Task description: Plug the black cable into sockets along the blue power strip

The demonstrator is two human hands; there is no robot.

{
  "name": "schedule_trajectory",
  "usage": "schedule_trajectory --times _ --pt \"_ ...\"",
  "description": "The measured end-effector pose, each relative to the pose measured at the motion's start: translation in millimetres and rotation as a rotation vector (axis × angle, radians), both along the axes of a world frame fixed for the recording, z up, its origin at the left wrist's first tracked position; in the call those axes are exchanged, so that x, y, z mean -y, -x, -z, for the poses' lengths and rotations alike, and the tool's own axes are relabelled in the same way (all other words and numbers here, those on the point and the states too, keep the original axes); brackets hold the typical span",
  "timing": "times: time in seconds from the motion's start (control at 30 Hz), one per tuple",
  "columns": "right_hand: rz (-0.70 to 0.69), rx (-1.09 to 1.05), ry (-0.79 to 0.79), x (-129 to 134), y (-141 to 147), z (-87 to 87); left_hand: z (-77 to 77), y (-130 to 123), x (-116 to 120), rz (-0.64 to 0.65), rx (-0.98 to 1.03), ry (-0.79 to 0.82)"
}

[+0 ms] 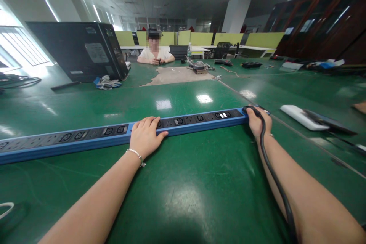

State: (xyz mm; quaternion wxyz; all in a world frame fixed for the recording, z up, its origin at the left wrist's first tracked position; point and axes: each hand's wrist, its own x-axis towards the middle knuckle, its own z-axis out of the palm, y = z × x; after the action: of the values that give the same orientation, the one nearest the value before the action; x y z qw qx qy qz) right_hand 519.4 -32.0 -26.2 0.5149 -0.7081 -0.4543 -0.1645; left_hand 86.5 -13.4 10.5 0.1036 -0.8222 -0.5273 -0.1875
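A long blue power strip [197,122] with black sockets crosses the green table, its left end running out of view. My left hand [146,134] wraps over its middle, fingers across the top and thumb along the near side. At the strip's right end, my right hand [254,120] grips with the thumb on top by the cable outlet; its other fingers are mostly hidden. A thick black cable [267,160] leaves that end and drapes over my right wrist and forearm. Two small white labels [223,115] sit among the sockets near the right end.
A black computer case [85,51] stands back left, with gloves [107,82] beside it. Across the table [183,183] sits a person [156,55] near a bottle [189,51] and a brown sheet [180,76]. A white box-like object [303,117] and a dark flat piece lie right.
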Motion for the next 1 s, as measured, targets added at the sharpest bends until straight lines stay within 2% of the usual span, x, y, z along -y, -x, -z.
schedule_trajectory --times 0.07,0.13,0.27,0.4,0.77,1.0 --pt "0.026 -0.051 -0.093 -0.4 1.1 -0.6 0.4 0.1 -0.2 0.000 0.002 0.003" --pt "0.030 -0.073 -0.119 -0.1 5.4 -3.1 0.7 0.3 -0.2 0.000 -0.004 0.001" --pt "-0.021 -0.114 -0.042 0.1 19.7 -9.9 1.0 0.5 -0.2 -0.003 -0.021 -0.012" --pt "-0.010 -0.146 0.029 -0.7 27.8 -13.1 1.3 0.4 -0.6 0.002 -0.021 -0.018" --pt "0.025 0.113 0.158 -4.7 26.7 -13.4 0.8 -0.7 0.4 0.007 0.005 0.000" --pt "0.031 0.222 0.253 3.6 32.6 -9.0 1.5 -0.4 0.4 0.000 0.000 -0.014"
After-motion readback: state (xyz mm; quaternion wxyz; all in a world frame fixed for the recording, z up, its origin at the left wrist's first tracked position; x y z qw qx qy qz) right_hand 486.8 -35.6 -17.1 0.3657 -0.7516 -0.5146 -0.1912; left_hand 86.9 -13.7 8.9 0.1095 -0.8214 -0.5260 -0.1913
